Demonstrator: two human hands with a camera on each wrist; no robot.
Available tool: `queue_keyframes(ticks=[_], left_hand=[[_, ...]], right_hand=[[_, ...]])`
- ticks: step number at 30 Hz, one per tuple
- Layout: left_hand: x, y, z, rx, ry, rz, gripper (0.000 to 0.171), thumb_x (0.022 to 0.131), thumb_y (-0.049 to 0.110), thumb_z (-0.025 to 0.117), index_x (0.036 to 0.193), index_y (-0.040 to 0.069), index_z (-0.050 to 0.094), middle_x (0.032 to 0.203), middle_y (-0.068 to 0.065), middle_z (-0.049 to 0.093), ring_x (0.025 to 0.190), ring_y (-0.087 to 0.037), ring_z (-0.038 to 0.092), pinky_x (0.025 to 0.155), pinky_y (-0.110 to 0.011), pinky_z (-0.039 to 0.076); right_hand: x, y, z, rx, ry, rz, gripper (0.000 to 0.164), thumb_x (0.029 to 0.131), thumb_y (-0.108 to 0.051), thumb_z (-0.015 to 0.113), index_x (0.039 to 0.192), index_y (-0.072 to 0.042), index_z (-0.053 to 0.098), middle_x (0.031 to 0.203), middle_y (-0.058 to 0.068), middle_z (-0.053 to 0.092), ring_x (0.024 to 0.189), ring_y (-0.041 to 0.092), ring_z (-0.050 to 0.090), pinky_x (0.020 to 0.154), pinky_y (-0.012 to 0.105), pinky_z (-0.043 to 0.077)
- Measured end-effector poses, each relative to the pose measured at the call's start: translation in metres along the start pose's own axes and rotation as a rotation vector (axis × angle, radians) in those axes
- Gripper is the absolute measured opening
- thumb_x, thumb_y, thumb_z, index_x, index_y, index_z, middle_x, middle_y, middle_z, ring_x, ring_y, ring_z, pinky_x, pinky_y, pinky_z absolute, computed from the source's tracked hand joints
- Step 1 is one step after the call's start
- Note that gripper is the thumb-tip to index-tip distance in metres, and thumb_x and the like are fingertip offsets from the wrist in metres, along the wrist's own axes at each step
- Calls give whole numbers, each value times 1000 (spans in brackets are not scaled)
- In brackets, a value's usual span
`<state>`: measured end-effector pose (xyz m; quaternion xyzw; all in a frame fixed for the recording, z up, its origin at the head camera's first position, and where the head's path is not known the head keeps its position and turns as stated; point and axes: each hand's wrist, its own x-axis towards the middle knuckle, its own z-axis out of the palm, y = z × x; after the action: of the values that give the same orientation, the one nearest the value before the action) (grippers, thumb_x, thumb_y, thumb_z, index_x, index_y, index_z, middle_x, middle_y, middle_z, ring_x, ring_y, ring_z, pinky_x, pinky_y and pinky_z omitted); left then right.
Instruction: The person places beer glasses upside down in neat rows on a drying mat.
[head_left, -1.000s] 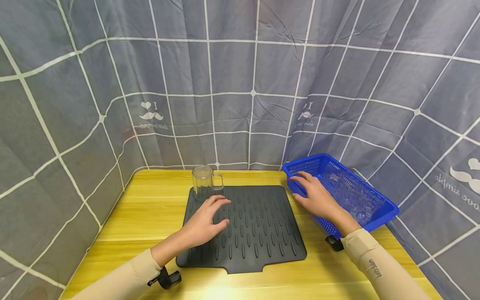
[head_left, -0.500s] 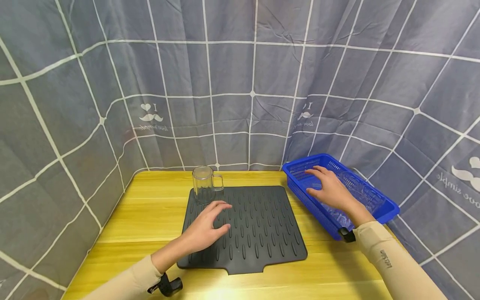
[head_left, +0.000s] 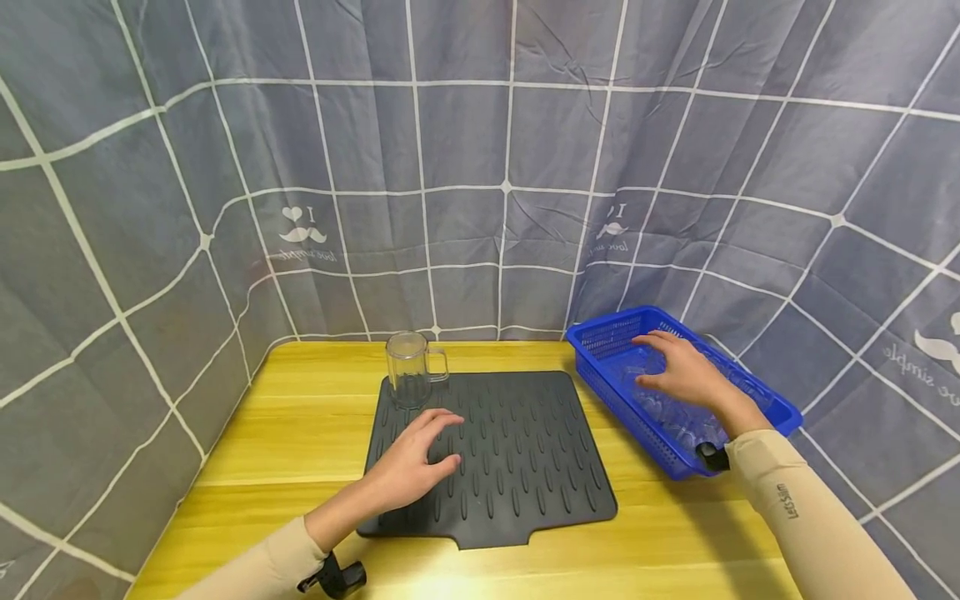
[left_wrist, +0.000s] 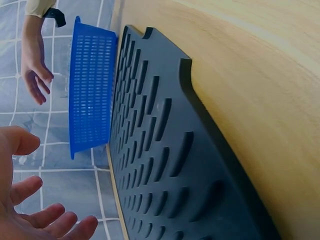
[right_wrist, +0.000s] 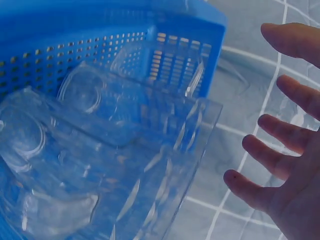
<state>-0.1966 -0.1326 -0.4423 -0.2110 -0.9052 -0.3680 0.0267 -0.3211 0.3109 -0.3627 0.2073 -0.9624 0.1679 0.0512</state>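
A clear glass mug (head_left: 408,371) with a square handle stands upright on the back left corner of the dark ribbed drying mat (head_left: 517,458). My left hand (head_left: 412,462) hovers over the mat's left side, fingers loosely bent and nothing held. Over the blue plastic basket (head_left: 615,400) on the right is my right hand (head_left: 686,371), its thumb and fingers spread apart and holding nothing. Inside the basket lie several clear glass vessels (head_left: 667,417). The right wrist view shows this glassware (right_wrist: 125,135) on its side, with the right hand's fingers (right_wrist: 265,155) apart from it.
The yellow wood-grain table (head_left: 300,417) carries the mat in the middle and the basket at the right. A grey curtain (head_left: 465,225) with white lines closes off the back and both sides. A black wrist camera (head_left: 341,577) sits on the left forearm.
My right hand has moved right, from the basket's left edge to over its inside. The left hand has sunk slightly. The mug and mat stay where they were.
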Motion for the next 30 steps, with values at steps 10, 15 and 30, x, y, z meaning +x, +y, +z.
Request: queue_keyframes(ticks=[10, 15, 30], left_hand=[[-1, -4, 1, 15, -9, -8, 49, 95, 28, 69, 142, 23, 54, 147, -3, 47, 134, -27, 50, 101, -52, 47], [-4, -7, -1, 15, -3, -17, 48, 95, 27, 69, 141, 23, 55, 145, 0, 48, 134, -26, 50, 102, -52, 47], [-10, -9, -3, -2, 11, -48, 46, 95, 27, 69, 139, 25, 56, 140, 1, 52, 131, -27, 52, 100, -53, 47]], right_hand=[[6, 21, -6, -8, 22, -19, 67, 82, -20, 81, 140, 2, 54, 144, 34, 46, 134, 53, 41, 109, 67, 33], [7, 30, -3, -2, 17, -13, 67, 81, -19, 81, 137, 5, 56, 139, 34, 51, 131, 53, 45, 108, 65, 36], [4, 37, 1, -47, -53, 37, 64, 82, -20, 81, 137, 2, 58, 138, 33, 54, 129, 55, 46, 103, 67, 39]])
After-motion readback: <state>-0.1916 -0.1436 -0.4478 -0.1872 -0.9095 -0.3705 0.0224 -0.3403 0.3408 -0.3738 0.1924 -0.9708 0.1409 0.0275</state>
